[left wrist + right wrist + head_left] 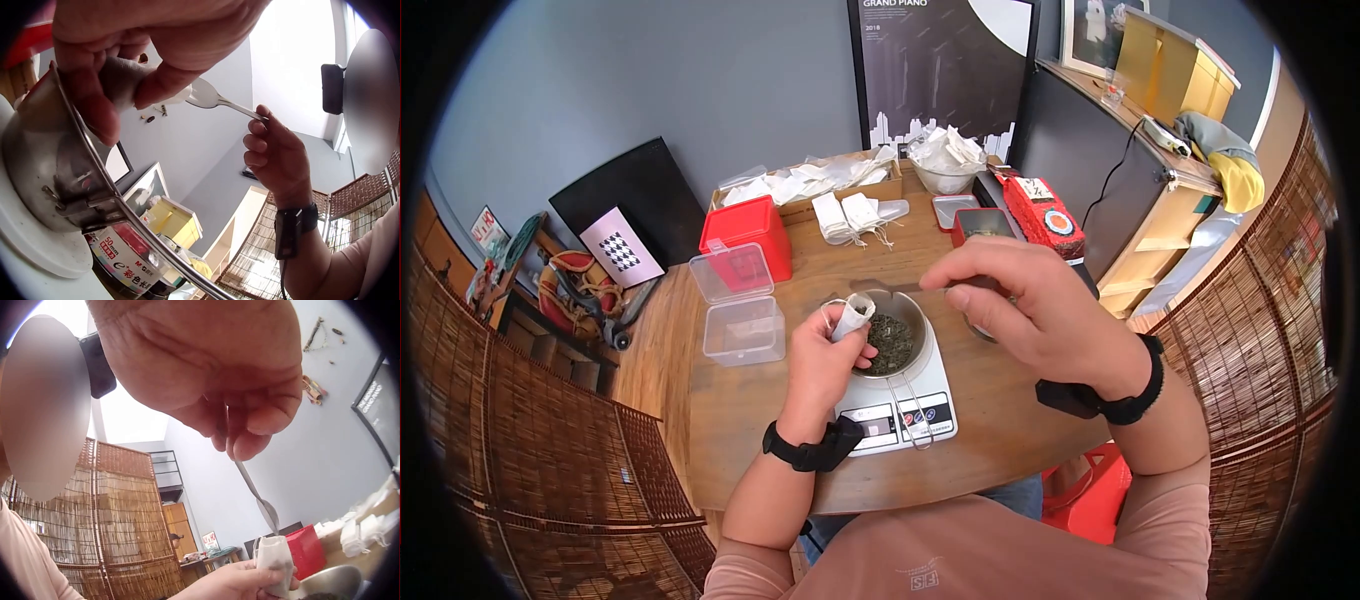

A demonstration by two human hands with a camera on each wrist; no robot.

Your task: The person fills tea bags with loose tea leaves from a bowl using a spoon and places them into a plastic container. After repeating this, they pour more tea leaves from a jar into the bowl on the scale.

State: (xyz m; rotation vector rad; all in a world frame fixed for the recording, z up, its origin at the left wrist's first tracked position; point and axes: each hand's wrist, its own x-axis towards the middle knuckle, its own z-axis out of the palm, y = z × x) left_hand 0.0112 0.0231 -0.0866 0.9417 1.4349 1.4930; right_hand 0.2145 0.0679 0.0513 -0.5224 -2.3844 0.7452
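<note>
My left hand grips a small white drawstring tea bag, its mouth facing up, at the left rim of a metal pan. Dried green tea leaves lie in the pan, which sits with its wire handle on a white kitchen scale. Raised to the right, my right hand pinches the handle of a metal spoon. The spoon's tip is right at the bag's mouth in the right wrist view. The bag's contents are hidden.
Left of the scale stands a clear plastic box with its lid raised, and behind it a red box. More white bags lie at the back. A red tin and red package stand at the back right.
</note>
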